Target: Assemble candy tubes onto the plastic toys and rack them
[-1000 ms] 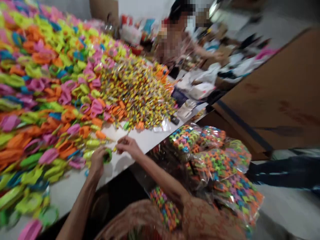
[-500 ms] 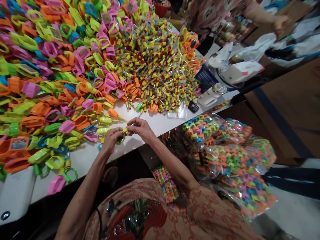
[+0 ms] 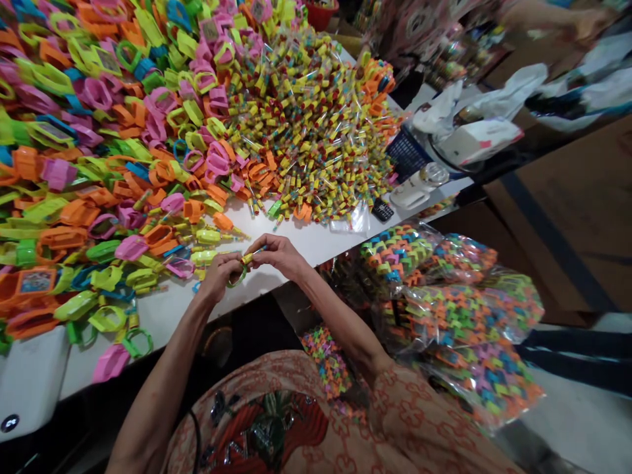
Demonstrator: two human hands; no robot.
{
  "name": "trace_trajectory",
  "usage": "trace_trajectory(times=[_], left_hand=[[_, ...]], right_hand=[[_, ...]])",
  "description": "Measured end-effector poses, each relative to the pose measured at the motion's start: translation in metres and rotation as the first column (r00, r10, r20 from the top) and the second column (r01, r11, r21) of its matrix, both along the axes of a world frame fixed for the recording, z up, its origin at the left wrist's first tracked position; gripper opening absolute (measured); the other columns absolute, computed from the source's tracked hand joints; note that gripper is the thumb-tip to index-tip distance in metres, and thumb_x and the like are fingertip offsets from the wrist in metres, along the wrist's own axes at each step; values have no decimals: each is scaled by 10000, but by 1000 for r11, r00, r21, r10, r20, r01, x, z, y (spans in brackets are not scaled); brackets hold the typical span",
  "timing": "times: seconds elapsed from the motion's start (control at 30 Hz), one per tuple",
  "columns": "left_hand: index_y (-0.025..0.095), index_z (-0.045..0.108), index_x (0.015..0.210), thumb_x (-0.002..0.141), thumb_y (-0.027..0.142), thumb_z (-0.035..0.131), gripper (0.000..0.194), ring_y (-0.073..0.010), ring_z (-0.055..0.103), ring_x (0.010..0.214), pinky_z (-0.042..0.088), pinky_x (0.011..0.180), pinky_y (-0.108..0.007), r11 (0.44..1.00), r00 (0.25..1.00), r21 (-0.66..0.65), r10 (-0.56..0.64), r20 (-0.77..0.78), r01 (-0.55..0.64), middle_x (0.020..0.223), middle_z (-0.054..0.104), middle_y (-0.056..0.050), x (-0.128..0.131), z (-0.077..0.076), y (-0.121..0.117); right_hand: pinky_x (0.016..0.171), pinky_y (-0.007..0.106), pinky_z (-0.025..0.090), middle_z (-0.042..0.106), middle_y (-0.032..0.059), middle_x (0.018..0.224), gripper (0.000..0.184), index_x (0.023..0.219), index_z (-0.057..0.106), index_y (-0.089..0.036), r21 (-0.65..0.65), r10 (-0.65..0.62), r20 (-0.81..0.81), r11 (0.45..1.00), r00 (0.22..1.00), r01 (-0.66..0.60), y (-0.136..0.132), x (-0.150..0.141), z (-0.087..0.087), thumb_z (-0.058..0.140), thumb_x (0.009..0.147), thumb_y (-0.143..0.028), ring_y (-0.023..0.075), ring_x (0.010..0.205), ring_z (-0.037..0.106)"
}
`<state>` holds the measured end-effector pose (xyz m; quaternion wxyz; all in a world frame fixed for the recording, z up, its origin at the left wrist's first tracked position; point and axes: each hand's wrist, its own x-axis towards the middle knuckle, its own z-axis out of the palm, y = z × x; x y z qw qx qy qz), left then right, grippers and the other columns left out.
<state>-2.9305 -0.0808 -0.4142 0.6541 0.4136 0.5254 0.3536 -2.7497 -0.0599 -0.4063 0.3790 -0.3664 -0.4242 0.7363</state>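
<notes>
My left hand (image 3: 220, 276) pinches a green toy watch (image 3: 237, 277), whose band loops below the fingers. Close against it, my right hand (image 3: 277, 255) grips a small yellow tube (image 3: 247, 259) with a clear, thin end. Tube and watch meet between the fingertips; whether they are joined, I cannot tell. Both hands are over the front edge of the white table (image 3: 311, 245). Left of them spreads a big heap of plastic toy watches (image 3: 99, 151) in orange, pink, green, yellow and blue. Behind lies a pile of yellow tubes (image 3: 316, 125) with red ends.
Clear bags of colourful toys (image 3: 464, 303) lie below the table at right. A blue basket (image 3: 407, 157), a clear jar (image 3: 433, 176) and a dark keypad-like item (image 3: 382, 210) stand along the right side. A white device (image 3: 34, 378) lies at left. Another person's arm (image 3: 553, 21) reaches across the back.
My hands stay nearly in place, with a slight shift of the fingers around the yellow tube. The other person's arm at the back has moved right.
</notes>
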Motion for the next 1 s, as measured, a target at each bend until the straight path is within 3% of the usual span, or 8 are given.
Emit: trace_trajectory(times=[0.17,0.4,0.6,0.8,0.9,0.93,1.0], left_hand=[[147,640,604,598,439,676,294,-85,351,478,228,461,-234,994,992,-10,-107,62,108,524,464,7,-8,-2,2],[156,649,687,680,623,774,483,-80,324,508,220,497,-224,963,960,6,-266,-88,268,541,420,41,-16,5,0],[172,679,725,667,623,781,465,-106,360,583,253,535,-234,928,910,19,-360,-207,371,631,455,26,-32,18,-2],[196,615,628,703,613,734,440,-149,428,663,316,608,-259,919,879,80,-341,-334,386,672,477,0,-42,25,1],[210,625,653,746,652,649,453,-168,448,652,321,620,-277,889,798,110,-338,-498,445,662,503,-12,-56,22,7],[215,626,655,751,648,633,444,-180,465,662,328,633,-286,882,746,147,-277,-605,447,669,521,-22,-63,22,10],[217,636,666,746,597,646,388,-226,526,749,360,694,-314,859,567,248,-58,-821,448,744,590,-60,-76,25,19]], right_hand=[[704,277,580,739,15,744,382,844,715,-144,43,48,5,998,999,-48,2,4,4,901,638,-406,137,682,701],[716,284,574,744,23,736,425,812,734,-136,80,125,80,988,989,-131,2,12,9,919,623,-469,145,697,706],[729,260,552,746,17,779,287,799,753,-141,166,204,119,961,972,-222,2,5,4,865,673,-373,129,737,685],[720,263,536,729,13,764,286,798,742,-141,180,225,110,954,968,-242,1,-11,-13,852,676,-375,130,721,660],[704,250,516,727,20,809,283,885,748,-138,249,212,199,933,957,-258,16,-12,-16,812,755,-381,128,726,645],[708,247,513,735,31,860,277,933,750,-137,287,168,277,925,946,-248,26,-12,-15,793,794,-372,131,747,647],[762,260,517,745,68,998,233,1006,745,-131,386,-11,507,897,862,-216,50,-10,-11,743,873,-322,153,840,665]])
